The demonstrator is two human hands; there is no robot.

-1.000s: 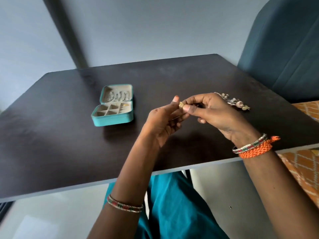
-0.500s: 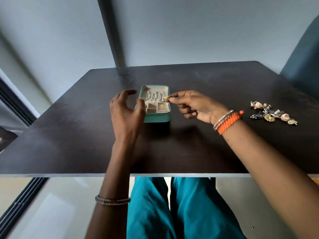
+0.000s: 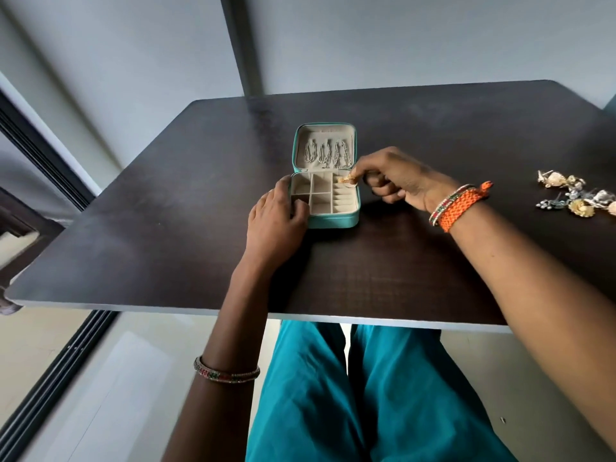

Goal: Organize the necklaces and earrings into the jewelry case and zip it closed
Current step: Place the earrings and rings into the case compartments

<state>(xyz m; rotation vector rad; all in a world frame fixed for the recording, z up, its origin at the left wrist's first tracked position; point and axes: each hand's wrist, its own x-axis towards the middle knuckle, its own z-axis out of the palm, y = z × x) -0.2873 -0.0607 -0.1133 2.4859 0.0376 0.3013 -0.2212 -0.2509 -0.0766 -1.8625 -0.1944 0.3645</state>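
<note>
A small teal jewelry case [image 3: 334, 221] lies open in the middle of the dark table. Its lid stands up and several silver necklaces [image 3: 327, 152] hang inside it. The cream base has square compartments and a ridged earring strip on the right. My right hand [image 3: 398, 178] pinches a small gold earring [image 3: 345, 179] over the top of that ridged strip. My left hand [image 3: 276, 219] rests on the case's left front corner, thumb on its left rim. A heap of gold and silver earrings [image 3: 578, 196] lies at the table's right edge.
The dark table [image 3: 166, 228] ends in a pale front edge just above my teal-clad legs. A dark post rises behind the table's far edge. A window frame with dark rails runs along the left. Bangles sit on both wrists.
My right hand has carried the gold earring down to the case's ridged strip. My left hand, open beside the case before, now rests on its left front corner.
</note>
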